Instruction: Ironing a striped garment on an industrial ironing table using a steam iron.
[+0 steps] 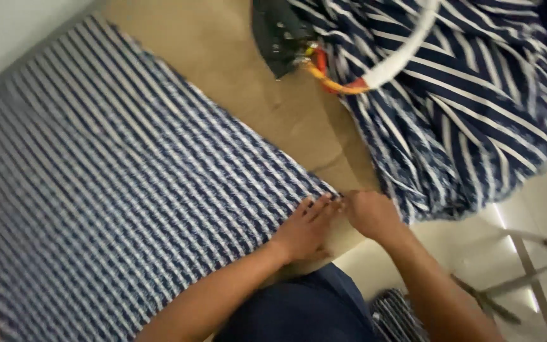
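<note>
Across the bench [248,95]: your blue-and-white striped cloth [115,190] lies flat, long axis from 7 to 1 o'clock, filling the left half.
Heap: a second striped garment [470,107] sits bunched at 1 o'clock.
Iron: dark iron [280,35] with its cord at 12 o'clock, apart from the cloth.
Left hand [305,228]: flat, fingers spread, pressing the cloth's near corner.
Right hand [371,212]: grip clenched, pinching that corner's edge; the cloth runs off toward 10 o'clock.
</note>
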